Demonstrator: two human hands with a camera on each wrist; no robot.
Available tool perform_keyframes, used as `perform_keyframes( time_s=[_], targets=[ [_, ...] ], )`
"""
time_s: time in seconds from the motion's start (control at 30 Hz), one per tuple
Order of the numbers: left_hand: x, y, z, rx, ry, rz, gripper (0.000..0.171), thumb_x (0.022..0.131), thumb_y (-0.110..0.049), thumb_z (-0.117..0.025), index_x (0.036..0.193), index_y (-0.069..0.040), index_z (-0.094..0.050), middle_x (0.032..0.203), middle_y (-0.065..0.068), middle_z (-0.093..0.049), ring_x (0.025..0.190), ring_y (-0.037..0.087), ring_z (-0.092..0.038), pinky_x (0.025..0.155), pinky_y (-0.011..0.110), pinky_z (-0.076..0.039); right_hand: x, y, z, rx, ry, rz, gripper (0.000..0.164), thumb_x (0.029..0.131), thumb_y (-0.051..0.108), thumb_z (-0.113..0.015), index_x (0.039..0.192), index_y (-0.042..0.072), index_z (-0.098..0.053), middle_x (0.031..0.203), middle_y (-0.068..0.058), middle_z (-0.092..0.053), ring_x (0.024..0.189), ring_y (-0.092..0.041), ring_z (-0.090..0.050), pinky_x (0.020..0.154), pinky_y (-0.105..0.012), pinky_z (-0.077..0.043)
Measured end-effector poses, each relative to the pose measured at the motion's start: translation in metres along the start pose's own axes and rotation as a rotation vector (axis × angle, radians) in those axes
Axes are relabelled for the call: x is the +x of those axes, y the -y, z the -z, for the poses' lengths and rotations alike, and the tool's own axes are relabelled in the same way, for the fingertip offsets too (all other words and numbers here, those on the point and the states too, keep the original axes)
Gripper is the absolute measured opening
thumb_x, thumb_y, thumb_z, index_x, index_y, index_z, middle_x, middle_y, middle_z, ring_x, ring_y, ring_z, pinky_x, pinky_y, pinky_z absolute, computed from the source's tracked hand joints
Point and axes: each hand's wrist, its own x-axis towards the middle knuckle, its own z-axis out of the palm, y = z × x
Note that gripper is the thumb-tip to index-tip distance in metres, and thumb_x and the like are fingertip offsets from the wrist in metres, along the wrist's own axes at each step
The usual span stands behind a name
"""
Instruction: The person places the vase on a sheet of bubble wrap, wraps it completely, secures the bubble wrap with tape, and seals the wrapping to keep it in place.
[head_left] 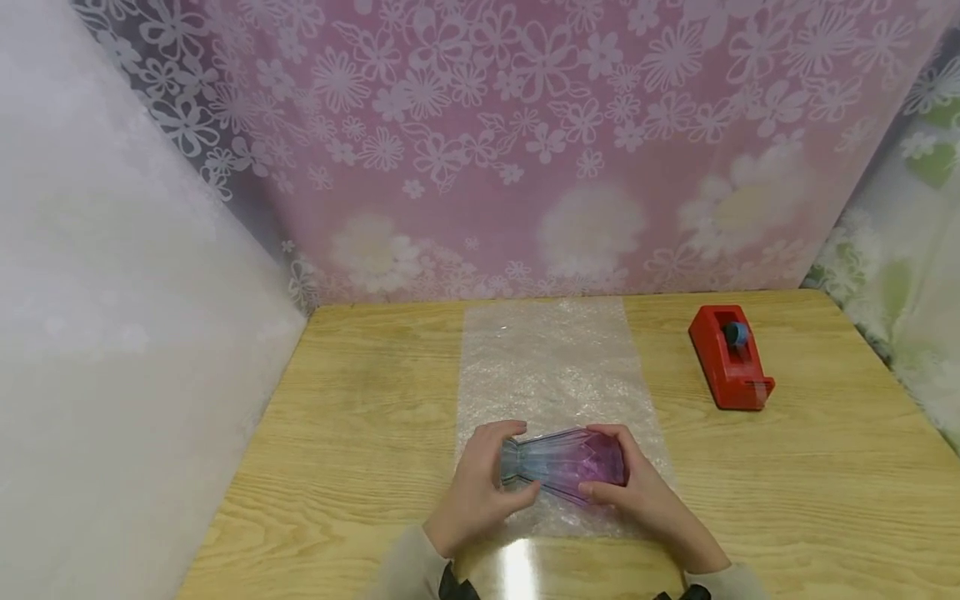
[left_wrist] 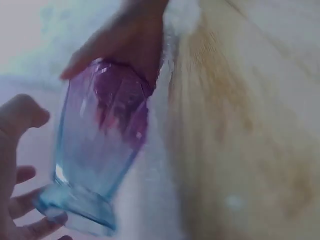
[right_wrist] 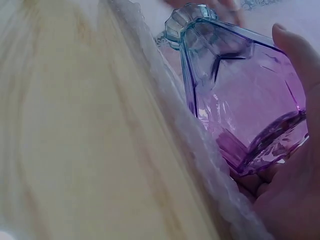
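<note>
A glass vase [head_left: 570,467], pale blue at the neck and purple at the base, lies sideways over a sheet of bubble wrap [head_left: 551,358]. Its base end is gripped by my right hand [head_left: 637,487], thumb on the near side and fingers on the far side. Around the neck end, my left hand [head_left: 483,479] curves loosely. In the left wrist view the left thumb [left_wrist: 25,112] stands apart from the glass, while fingertips [left_wrist: 57,218] show right at the blue rim. The right wrist view shows the purple base [right_wrist: 275,142] against the right palm.
A red tape dispenser [head_left: 727,358] with a small blue roll stands at the right on the wooden table [head_left: 360,433]. Flowered pink cloth [head_left: 480,167] hangs behind the table's back edge, with pale cloth at both sides.
</note>
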Motion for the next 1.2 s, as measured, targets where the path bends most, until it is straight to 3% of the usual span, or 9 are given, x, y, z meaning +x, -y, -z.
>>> perform_keyframes(
  time_s=[0.07,0.1,0.17,0.23,0.37,0.57,0.7,0.9,1.2],
  targets=[
    [0.005,-0.014,-0.001,0.311,-0.006,-0.163,0.073,0.072,-0.036,-0.082,0.132,-0.006,-0.055,0.134,0.010,-0.056,0.120,0.025,-0.052,0.098,0.040,-0.043,0.000,-0.002,0.000,0.002,0.000,0.015,0.070,0.084,0.017,-0.078,0.141,0.018,-0.038,0.138,-0.008,-0.045,0.123,-0.022,-0.045,0.097,-0.021,-0.038],
    [0.008,-0.023,-0.002,0.422,0.016,-0.218,0.077,0.070,-0.042,-0.082,0.134,-0.008,-0.054,0.137,0.009,-0.053,0.123,0.026,-0.050,0.100,0.043,-0.042,0.000,-0.003,0.001,0.009,0.002,0.026,0.070,0.084,0.016,-0.078,0.141,0.018,-0.037,0.138,-0.008,-0.045,0.123,-0.019,-0.046,0.097,-0.021,-0.039],
    [0.010,-0.036,-0.007,0.567,0.094,-0.282,0.085,0.071,-0.051,-0.078,0.140,-0.012,-0.050,0.146,0.010,-0.046,0.130,0.031,-0.044,0.102,0.049,-0.040,-0.001,-0.007,0.001,0.019,0.010,0.053,0.069,0.085,0.013,-0.077,0.141,0.017,-0.036,0.139,-0.008,-0.044,0.123,-0.013,-0.046,0.097,-0.020,-0.039],
    [0.011,-0.046,-0.013,0.643,0.192,-0.288,0.090,0.072,-0.058,-0.075,0.147,-0.017,-0.045,0.152,0.013,-0.038,0.137,0.036,-0.038,0.103,0.056,-0.038,-0.001,-0.010,0.001,0.048,0.024,0.073,0.070,0.085,0.010,-0.076,0.142,0.016,-0.036,0.141,-0.011,-0.043,0.123,-0.008,-0.046,0.097,-0.020,-0.040],
    [0.009,-0.057,-0.023,0.677,0.343,-0.220,0.098,0.071,-0.062,-0.077,0.152,-0.025,-0.036,0.160,0.015,-0.019,0.143,0.043,-0.025,0.104,0.065,-0.033,0.000,-0.013,0.002,0.048,0.027,0.109,0.071,0.084,0.008,-0.076,0.142,0.014,-0.036,0.143,-0.014,-0.041,0.124,-0.002,-0.045,0.095,-0.020,-0.042],
    [0.004,-0.057,-0.034,0.745,0.426,-0.136,0.118,0.065,-0.066,-0.080,0.158,-0.031,-0.017,0.164,0.015,0.002,0.146,0.047,-0.012,0.106,0.069,-0.026,0.001,-0.012,0.002,0.057,0.034,0.131,0.069,0.085,0.006,-0.074,0.142,0.012,-0.036,0.142,-0.016,-0.040,0.122,-0.002,-0.046,0.092,-0.022,-0.045],
    [0.002,-0.054,-0.040,0.766,0.381,-0.146,0.118,0.066,-0.057,-0.081,0.159,-0.029,-0.015,0.164,0.016,0.001,0.145,0.048,-0.013,0.105,0.070,-0.026,0.000,-0.011,0.002,0.079,0.045,0.122,0.068,0.086,0.005,-0.072,0.142,0.009,-0.034,0.142,-0.019,-0.038,0.120,-0.002,-0.047,0.091,-0.022,-0.047],
    [0.002,-0.051,-0.047,0.801,0.302,-0.180,0.105,0.070,-0.040,-0.080,0.157,-0.029,-0.023,0.162,0.017,-0.015,0.142,0.050,-0.024,0.101,0.071,-0.032,-0.001,-0.010,0.001,0.085,0.044,0.110,0.067,0.088,0.005,-0.070,0.143,0.007,-0.032,0.143,-0.021,-0.037,0.120,0.000,-0.047,0.093,-0.021,-0.045],
    [0.011,-0.055,-0.044,0.832,0.275,-0.193,0.082,0.078,-0.044,-0.076,0.149,-0.031,-0.039,0.157,0.015,-0.029,0.135,0.047,-0.038,0.097,0.067,-0.039,0.000,-0.009,0.000,0.115,0.052,0.088,0.065,0.089,0.007,-0.069,0.143,0.011,-0.031,0.141,-0.020,-0.039,0.119,-0.007,-0.050,0.092,-0.024,-0.047]
  ],
)
